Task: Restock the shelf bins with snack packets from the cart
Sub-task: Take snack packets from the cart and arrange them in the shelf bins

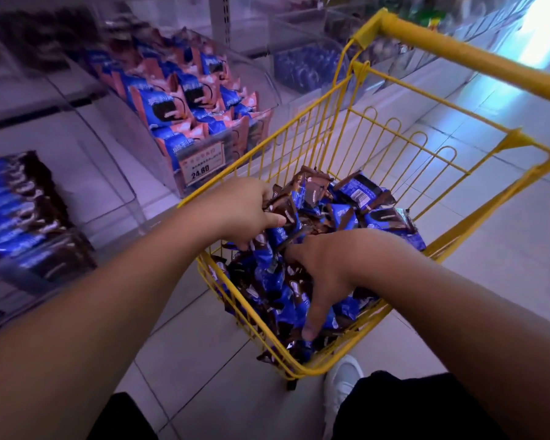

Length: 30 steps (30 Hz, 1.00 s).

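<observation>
Both forearms reach into the yellow wire cart (302, 371), left hand (242, 211) clutching blue-and-brown snack packets (286, 217), right hand (327, 268) spread flat on the heap, with the half-filled matching shelf bin (86, 173) at nine o'clock, nearer the left hand

1. We are standing in a shop aisle, a snack section.
2. We see clear shelf bins (146, 100) holding many identical blue packets (169, 104).
3. We read a price tag (200, 165) marked 24.80 on one bin's front.
4. We have a yellow wire cart (404, 144) of snack packets (356, 198) on a pale tiled floor (502, 236).
</observation>
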### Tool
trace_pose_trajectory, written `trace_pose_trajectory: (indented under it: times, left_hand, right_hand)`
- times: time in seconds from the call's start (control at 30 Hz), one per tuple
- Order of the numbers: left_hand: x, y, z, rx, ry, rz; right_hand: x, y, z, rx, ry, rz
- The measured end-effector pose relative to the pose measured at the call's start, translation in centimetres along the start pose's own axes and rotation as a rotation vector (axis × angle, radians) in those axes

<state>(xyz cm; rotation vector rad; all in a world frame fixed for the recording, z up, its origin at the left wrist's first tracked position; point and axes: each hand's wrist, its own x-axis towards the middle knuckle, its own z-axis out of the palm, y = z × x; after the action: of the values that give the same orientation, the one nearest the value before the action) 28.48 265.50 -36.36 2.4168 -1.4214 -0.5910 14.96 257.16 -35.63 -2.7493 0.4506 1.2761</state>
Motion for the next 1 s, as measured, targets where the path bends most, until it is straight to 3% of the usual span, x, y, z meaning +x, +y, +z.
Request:
trace_pose_trajectory:
  times: [0.07, 0.23, 0.4, 0.47, 0.53, 0.67, 0.87, 1.0]
  left_hand:
    - [0.0, 0.1, 0.0, -0.121, 0.017, -0.026]
    - [-0.1, -0.2, -0.6, -0.459, 0.098, -0.028]
    - [-1.7, -0.4, -2.2, -0.958, 0.043, -0.017]
    - [-2.8, -0.6, -2.9, -1.037, -0.014, 0.004]
    - [-3.8, -1.1, -3.3, -1.023, -0.037, 0.036]
    - [-5.8, -2.7, -3.8, -0.966, -0.038, 0.061]
    - [-8.8, -5.4, -4.4, -0.970, 0.063, 0.076]
    - [-9.9, -6.3, -4.1, -0.911, 0.089, 0.097]
  right_hand:
    - [0.4, -0.7, 0.0, -0.044, 0.092, -0.024]
    - [-1.3, 3.5, -1.1, 0.274, 0.366, -0.131]
    - [-3.6, 8.1, -0.6, 1.110, 0.541, -0.194]
    - [-3.6, 8.1, -0.8, 1.367, 0.595, -0.250]
    - [-3.4, 7.0, -1.4, 1.517, 0.543, -0.347]
    - [-3.0, 3.4, -2.9, 1.463, 0.440, -0.480]
    - [-1.8, 0.0, -4.9, 1.406, 0.486, -0.472]
    - [-1.4, 0.0, -5.3, 1.383, 0.328, -0.405]
